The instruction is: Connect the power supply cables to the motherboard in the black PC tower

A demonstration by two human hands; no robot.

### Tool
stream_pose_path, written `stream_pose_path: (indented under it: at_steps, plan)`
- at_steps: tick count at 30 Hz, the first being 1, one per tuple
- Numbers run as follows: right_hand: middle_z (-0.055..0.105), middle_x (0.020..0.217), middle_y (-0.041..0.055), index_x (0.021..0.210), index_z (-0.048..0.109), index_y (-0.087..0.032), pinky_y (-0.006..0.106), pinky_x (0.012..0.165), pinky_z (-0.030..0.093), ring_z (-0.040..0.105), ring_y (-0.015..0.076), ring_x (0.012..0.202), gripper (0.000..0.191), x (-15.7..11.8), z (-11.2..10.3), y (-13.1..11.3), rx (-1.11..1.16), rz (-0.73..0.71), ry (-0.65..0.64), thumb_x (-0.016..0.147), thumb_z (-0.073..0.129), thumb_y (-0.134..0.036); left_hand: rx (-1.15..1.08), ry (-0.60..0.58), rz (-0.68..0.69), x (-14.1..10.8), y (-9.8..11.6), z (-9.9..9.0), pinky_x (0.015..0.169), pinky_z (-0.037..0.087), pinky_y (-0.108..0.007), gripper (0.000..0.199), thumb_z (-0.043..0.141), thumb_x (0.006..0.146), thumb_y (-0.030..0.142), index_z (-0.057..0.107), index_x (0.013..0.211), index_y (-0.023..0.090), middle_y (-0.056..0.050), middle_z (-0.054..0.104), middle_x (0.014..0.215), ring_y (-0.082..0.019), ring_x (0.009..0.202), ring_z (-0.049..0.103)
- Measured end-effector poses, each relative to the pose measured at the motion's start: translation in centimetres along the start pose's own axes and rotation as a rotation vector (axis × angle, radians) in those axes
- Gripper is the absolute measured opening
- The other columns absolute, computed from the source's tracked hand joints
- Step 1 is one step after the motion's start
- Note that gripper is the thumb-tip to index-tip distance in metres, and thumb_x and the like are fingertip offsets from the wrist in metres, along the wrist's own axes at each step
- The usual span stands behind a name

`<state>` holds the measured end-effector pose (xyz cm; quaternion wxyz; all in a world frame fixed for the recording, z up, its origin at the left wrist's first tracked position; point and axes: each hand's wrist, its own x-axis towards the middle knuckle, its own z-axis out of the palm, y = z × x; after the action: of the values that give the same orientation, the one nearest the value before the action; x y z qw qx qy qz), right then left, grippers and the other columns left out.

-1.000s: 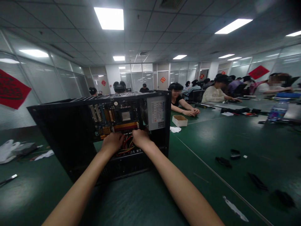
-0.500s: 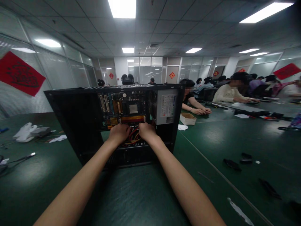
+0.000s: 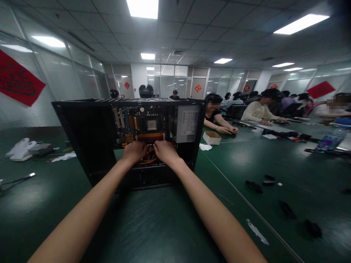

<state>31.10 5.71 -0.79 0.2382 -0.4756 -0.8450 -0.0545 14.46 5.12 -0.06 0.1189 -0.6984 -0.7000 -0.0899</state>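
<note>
An open black computer case (image 3: 82, 142) stands upright on the green table, its inside facing me. Inside are a motherboard (image 3: 128, 120) with a square metal chip (image 3: 151, 125), red and yellow memory slots (image 3: 150, 137) and a silver power supply (image 3: 187, 124). Below the slots, my left hand (image 3: 135, 151) and my right hand (image 3: 166, 150) are closed on either side of a bundle of red and yellow cables (image 3: 149, 157). Both hands' fingertips are at the cables; what exactly they pinch is too small and dark to make out.
Right of the case are a small open box (image 3: 212, 137) and white paper (image 3: 205, 147). Black pieces (image 3: 253, 186) lie further right. White plastic bags (image 3: 23, 149) and a cable (image 3: 20, 179) are at left. A person (image 3: 216, 117) works beyond the box.
My right hand has moved slightly closer to my left hand over the cables. The whole view has shifted a little, with the case and table items appearing further left.
</note>
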Motion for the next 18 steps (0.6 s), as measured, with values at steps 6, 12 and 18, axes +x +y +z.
stream_pose_path:
  at_steps: [6,12,18]
  plan:
    - [0.068,0.109,0.0104,0.100,0.069,-0.016,0.027,0.087,0.045,0.063,0.0197,0.102,0.047,-3.1,-1.8,2.1,0.073,-0.290,-0.093,0.100,0.038,-0.052,-0.030,-0.026,-0.006,0.0,-0.2,-0.2,0.074,0.050,-0.033,0.051,0.032,0.092,0.051,0.073,0.105,0.024,-0.012,0.074,0.102,-0.029,0.095,0.068]
    - [0.062,0.116,0.0117,0.104,0.067,-0.014,0.029,0.088,0.047,0.058,0.0213,0.107,0.056,-5.1,-2.4,3.5,-0.002,-0.333,-0.105,0.092,0.043,-0.064,-0.090,0.112,0.049,-2.0,-0.8,-1.3,0.075,0.048,-0.034,0.051,0.030,0.094,0.048,0.073,0.108,0.022,-0.013,0.074,0.101,-0.029,0.094,0.067]
    - [0.065,0.110,0.0144,0.107,0.062,-0.014,0.031,0.079,0.048,0.061,0.0262,0.105,0.057,-7.3,-1.3,2.5,-0.171,-0.276,-0.081,0.094,0.037,-0.064,-0.047,0.111,0.114,-8.0,0.1,-1.2,0.064,0.044,-0.031,0.051,0.026,0.097,0.050,0.070,0.102,0.025,-0.007,0.073,0.099,-0.025,0.083,0.067]
